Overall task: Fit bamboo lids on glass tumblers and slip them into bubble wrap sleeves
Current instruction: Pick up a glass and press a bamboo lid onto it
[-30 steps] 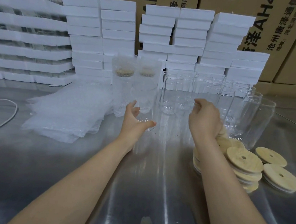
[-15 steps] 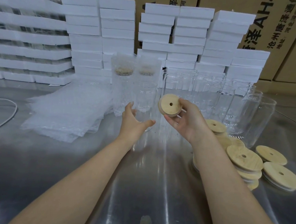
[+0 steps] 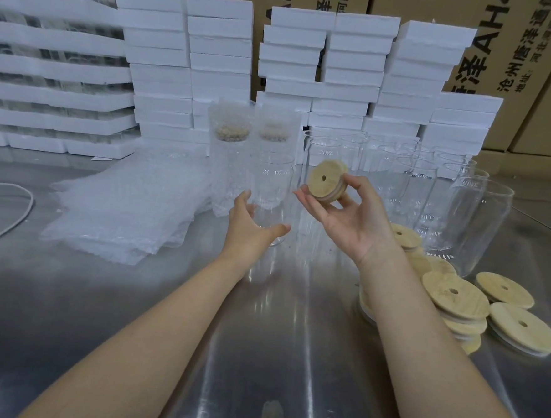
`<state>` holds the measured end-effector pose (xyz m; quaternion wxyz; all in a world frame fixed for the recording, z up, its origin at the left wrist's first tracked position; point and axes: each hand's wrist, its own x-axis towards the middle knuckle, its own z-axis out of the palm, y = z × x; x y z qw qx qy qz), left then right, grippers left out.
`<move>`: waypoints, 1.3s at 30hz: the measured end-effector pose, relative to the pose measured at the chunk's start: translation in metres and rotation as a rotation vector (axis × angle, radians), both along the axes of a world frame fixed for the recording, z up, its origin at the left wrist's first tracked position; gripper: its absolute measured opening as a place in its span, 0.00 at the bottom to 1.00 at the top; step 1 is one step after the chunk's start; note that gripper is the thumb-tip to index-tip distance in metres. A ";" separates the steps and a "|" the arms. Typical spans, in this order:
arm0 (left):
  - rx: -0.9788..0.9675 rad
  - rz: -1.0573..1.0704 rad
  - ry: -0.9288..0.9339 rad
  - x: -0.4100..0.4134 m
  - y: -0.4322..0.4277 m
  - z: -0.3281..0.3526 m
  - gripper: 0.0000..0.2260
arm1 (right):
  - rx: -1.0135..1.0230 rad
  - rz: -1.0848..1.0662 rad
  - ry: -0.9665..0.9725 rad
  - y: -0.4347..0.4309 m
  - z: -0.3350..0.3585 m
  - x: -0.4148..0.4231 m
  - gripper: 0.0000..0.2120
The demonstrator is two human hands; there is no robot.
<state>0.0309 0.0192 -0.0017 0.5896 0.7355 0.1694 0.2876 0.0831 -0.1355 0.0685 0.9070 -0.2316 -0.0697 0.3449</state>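
My left hand (image 3: 251, 226) is wrapped around the lower part of a clear glass tumbler (image 3: 274, 189) that stands upright on the steel table (image 3: 130, 313). My right hand (image 3: 348, 220) holds a round bamboo lid (image 3: 325, 179) with a centre hole, tilted, just right of the tumbler's rim and apart from it. More bamboo lids (image 3: 457, 296) lie piled at the right. A stack of flat bubble wrap sleeves (image 3: 127, 211) lies at the left. Two sleeved, lidded tumblers (image 3: 228, 160) stand behind the held glass.
Several bare glass tumblers (image 3: 431, 193) stand in rows at the right rear. White foam boxes (image 3: 352, 70) are stacked along the back, with cardboard cartons (image 3: 523, 46) behind them. A white cable (image 3: 9, 219) loops at the far left.
My right hand rose from the lid pile holding one bamboo lid and carried it left toward the tumbler. My left hand stayed on the glass.
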 end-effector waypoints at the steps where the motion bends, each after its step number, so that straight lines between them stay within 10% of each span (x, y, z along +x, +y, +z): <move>1: 0.003 -0.004 0.001 0.000 0.000 0.000 0.43 | -0.001 -0.031 -0.047 0.002 0.000 -0.001 0.18; 3: 0.009 -0.011 0.004 0.000 0.000 0.000 0.43 | -0.123 -0.206 -0.243 0.010 -0.001 -0.002 0.07; 6: 0.012 -0.034 0.011 0.000 -0.001 0.001 0.43 | -0.547 -0.689 -0.730 0.016 -0.005 -0.005 0.21; 11: 0.036 -0.144 0.033 -0.001 -0.002 0.001 0.43 | -0.579 -0.946 -1.153 0.020 -0.010 -0.011 0.33; 26: 0.171 -0.446 0.092 -0.006 -0.008 0.000 0.44 | -0.741 -0.923 -1.261 0.020 -0.012 -0.008 0.10; 39: 0.061 -0.506 0.089 -0.009 -0.001 0.009 0.30 | -0.869 -0.992 -1.347 0.042 -0.027 -0.009 0.17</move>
